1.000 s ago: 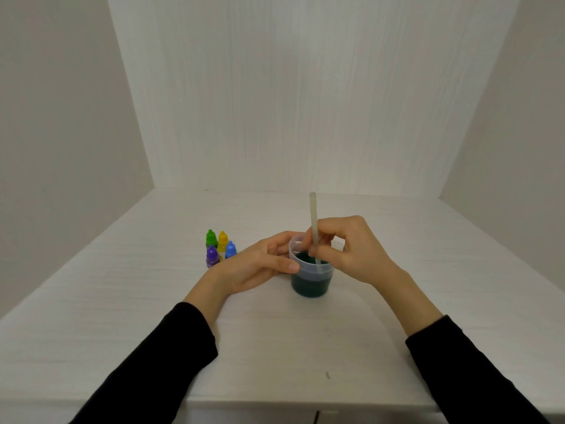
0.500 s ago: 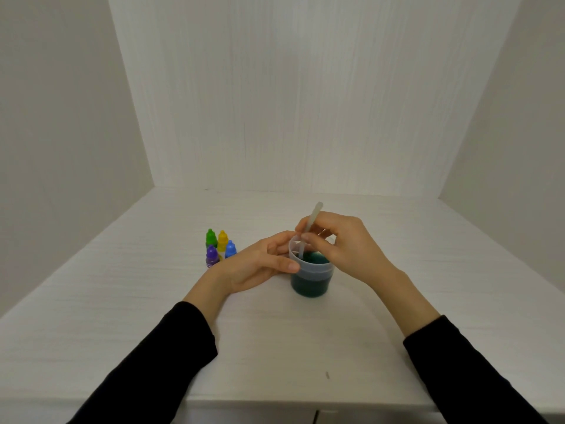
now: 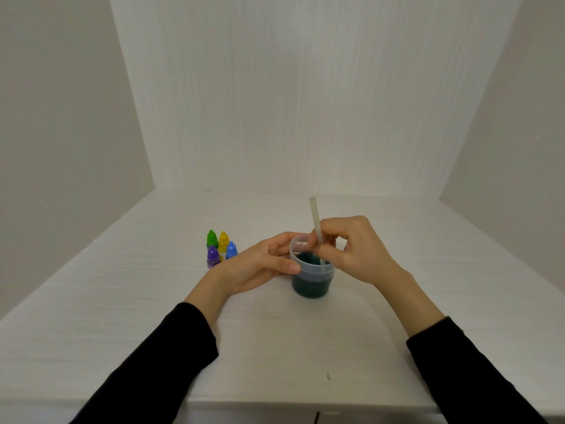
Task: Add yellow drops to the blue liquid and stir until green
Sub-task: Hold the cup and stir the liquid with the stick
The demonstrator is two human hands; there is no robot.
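A clear plastic cup [image 3: 312,280] stands mid-table, holding dark teal-green liquid. My left hand [image 3: 260,266] grips the cup's left side, thumb in front and fingers round the back of the rim. My right hand [image 3: 351,249] pinches a pale stirring stick [image 3: 315,221] whose lower end dips into the liquid near the cup's right wall; the stick stands almost upright, top leaning slightly left. The yellow dropper bottle [image 3: 223,241] stands capped in a cluster to the left of the cup.
Beside the yellow bottle stand green [image 3: 211,239], blue [image 3: 231,250] and purple [image 3: 212,257] dropper bottles. White table [image 3: 397,347] with walls at the back and both sides; its front edge runs along the bottom of the view.
The stick swung from upright to tilted right and back to near upright as my right hand circled it in the cup. My left hand and the cup stayed put.
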